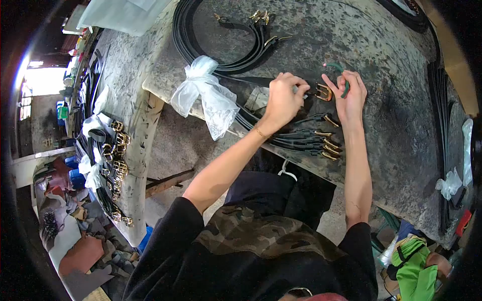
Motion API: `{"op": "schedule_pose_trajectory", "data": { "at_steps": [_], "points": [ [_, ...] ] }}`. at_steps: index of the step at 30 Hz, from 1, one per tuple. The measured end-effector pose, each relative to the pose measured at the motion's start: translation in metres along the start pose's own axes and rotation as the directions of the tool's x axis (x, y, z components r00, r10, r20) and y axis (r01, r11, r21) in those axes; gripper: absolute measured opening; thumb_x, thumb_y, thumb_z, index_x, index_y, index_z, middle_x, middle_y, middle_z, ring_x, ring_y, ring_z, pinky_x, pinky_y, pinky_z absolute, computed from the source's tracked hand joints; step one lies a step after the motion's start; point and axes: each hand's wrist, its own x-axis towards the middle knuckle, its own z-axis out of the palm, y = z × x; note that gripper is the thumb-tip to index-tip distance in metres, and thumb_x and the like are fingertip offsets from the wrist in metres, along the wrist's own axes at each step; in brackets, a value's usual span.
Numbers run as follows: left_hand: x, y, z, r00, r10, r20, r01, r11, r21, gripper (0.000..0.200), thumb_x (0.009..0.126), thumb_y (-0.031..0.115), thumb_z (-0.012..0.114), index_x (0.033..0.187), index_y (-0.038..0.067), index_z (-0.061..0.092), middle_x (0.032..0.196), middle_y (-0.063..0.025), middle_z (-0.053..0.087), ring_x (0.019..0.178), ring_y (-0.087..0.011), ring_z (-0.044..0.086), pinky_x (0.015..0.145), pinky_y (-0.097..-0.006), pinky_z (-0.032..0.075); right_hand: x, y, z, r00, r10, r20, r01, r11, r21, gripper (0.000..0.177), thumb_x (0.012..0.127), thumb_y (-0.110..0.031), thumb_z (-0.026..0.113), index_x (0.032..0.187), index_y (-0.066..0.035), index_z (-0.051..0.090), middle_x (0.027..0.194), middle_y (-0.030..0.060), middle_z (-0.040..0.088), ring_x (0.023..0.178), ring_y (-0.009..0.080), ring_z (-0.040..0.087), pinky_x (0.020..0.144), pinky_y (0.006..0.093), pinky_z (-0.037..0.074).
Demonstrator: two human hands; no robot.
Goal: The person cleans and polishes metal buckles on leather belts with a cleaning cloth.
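Observation:
My left hand (287, 99) is closed on a black belt (251, 79) close to its gold buckle (324, 93). The buckle sits between my two hands, over the dark worktable. In my right hand (353, 95) is a tool with curved green handles (345, 89); its working end cannot be made out. My right index finger points out towards the buckle. Just below my hands, several black belts with gold buckles (329, 145) lie side by side along the table's near edge. A crumpled clear plastic bag (203, 93) lies left of my left hand.
Coiled black belts (183, 35) with gold buckles lie at the back. Another bundle of buckled belts (116, 170) hangs over the left table (135, 115). Long black straps (442, 125) run along the right edge. Leather scraps (85, 251) fill the lower left.

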Motion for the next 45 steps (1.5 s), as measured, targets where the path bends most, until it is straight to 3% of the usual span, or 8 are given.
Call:
{"op": "schedule_pose_trajectory", "data": {
  "at_steps": [3, 8, 14, 19, 33, 39, 41, 45],
  "points": [
    [0.001, -0.001, -0.003, 0.999, -0.007, 0.036, 0.008, 0.999, -0.031, 0.008, 0.076, 0.002, 0.069, 0.081, -0.004, 0.068, 0.081, -0.0193, 0.063, 0.080, -0.0368, 0.061, 0.072, -0.0427, 0.048, -0.001, -0.002, -0.005, 0.991, 0.025, 0.131, -0.001, 0.983, -0.181, 0.013, 0.090, 0.001, 0.052, 0.077, -0.001, 0.052, 0.064, -0.0008, 0.041, 0.056, 0.0060, 0.040, 0.090, 0.0518, 0.055],
    [0.002, -0.004, -0.005, 0.998, -0.003, 0.062, 0.005, 0.999, -0.036, 0.010, 0.078, 0.002, 0.069, 0.083, -0.005, 0.067, 0.082, -0.0199, 0.063, 0.082, -0.0380, 0.061, 0.074, -0.0431, 0.048, -0.003, -0.001, -0.003, 0.980, -0.011, 0.197, 0.106, 0.869, -0.484, 0.014, 0.088, 0.000, 0.057, 0.075, -0.001, 0.053, 0.073, 0.0009, 0.053, 0.065, 0.0061, 0.051, 0.083, 0.0341, 0.056],
    [0.002, 0.001, -0.006, 0.996, -0.042, 0.080, 0.047, 0.997, -0.061, 0.009, 0.078, 0.003, 0.068, 0.083, -0.005, 0.066, 0.082, -0.0194, 0.063, 0.083, -0.0374, 0.061, 0.074, -0.0424, 0.048, 0.002, 0.005, -0.013, 0.973, -0.035, 0.227, 0.170, 0.775, -0.608, 0.011, 0.084, -0.001, 0.059, 0.074, -0.001, 0.054, 0.071, 0.0006, 0.056, 0.067, 0.0057, 0.053, 0.068, 0.0239, 0.048],
    [0.001, -0.003, -0.005, 0.998, 0.007, 0.055, -0.005, 1.000, -0.024, 0.009, 0.081, 0.005, 0.068, 0.086, -0.003, 0.067, 0.084, -0.0181, 0.065, 0.077, -0.0340, 0.064, 0.069, -0.0367, 0.049, 0.000, 0.002, -0.011, 0.973, -0.021, 0.230, 0.159, 0.781, -0.604, 0.012, 0.084, -0.002, 0.060, 0.074, -0.002, 0.053, 0.070, -0.0006, 0.056, 0.066, 0.0051, 0.052, 0.065, 0.0223, 0.045],
    [0.002, -0.003, -0.006, 0.997, 0.007, 0.073, -0.008, 1.000, 0.014, 0.011, 0.081, 0.006, 0.068, 0.086, -0.004, 0.067, 0.086, -0.0192, 0.064, 0.080, -0.0368, 0.063, 0.073, -0.0391, 0.049, 0.001, 0.003, -0.014, 0.963, -0.031, 0.269, 0.200, 0.750, -0.631, 0.015, 0.084, -0.002, 0.061, 0.072, -0.003, 0.052, 0.071, -0.0017, 0.057, 0.065, 0.0037, 0.053, 0.061, 0.0209, 0.041],
    [0.002, -0.004, -0.005, 0.997, -0.004, 0.075, 0.004, 1.000, 0.007, 0.011, 0.081, 0.006, 0.068, 0.086, -0.004, 0.067, 0.086, -0.0194, 0.064, 0.081, -0.0371, 0.063, 0.073, -0.0393, 0.049, 0.000, 0.002, -0.010, 0.974, -0.029, 0.225, 0.151, 0.824, -0.546, 0.012, 0.085, -0.002, 0.060, 0.074, -0.001, 0.054, 0.072, 0.0005, 0.058, 0.067, 0.0057, 0.056, 0.067, 0.0235, 0.050],
    [0.002, -0.004, -0.005, 0.997, 0.000, 0.071, 0.000, 1.000, 0.003, 0.011, 0.081, 0.006, 0.068, 0.086, -0.004, 0.066, 0.086, -0.0195, 0.064, 0.081, -0.0372, 0.063, 0.073, -0.0395, 0.049, -0.001, -0.001, -0.009, 0.979, 0.014, 0.202, 0.098, 0.840, -0.534, 0.013, 0.088, 0.001, 0.054, 0.075, -0.001, 0.052, 0.073, 0.0020, 0.053, 0.065, 0.0052, 0.050, 0.079, 0.0298, 0.054],
    [0.002, -0.004, -0.005, 0.998, 0.003, 0.070, -0.003, 1.000, 0.008, 0.012, 0.082, 0.007, 0.067, 0.087, -0.005, 0.066, 0.086, -0.0196, 0.064, 0.081, -0.0374, 0.063, 0.073, -0.0394, 0.049, 0.003, 0.004, -0.015, 0.971, -0.026, 0.239, 0.163, 0.801, -0.576, 0.011, 0.085, 0.000, 0.060, 0.075, 0.000, 0.055, 0.073, 0.0015, 0.059, 0.067, 0.0077, 0.059, 0.070, 0.0246, 0.052]
  ]
}}
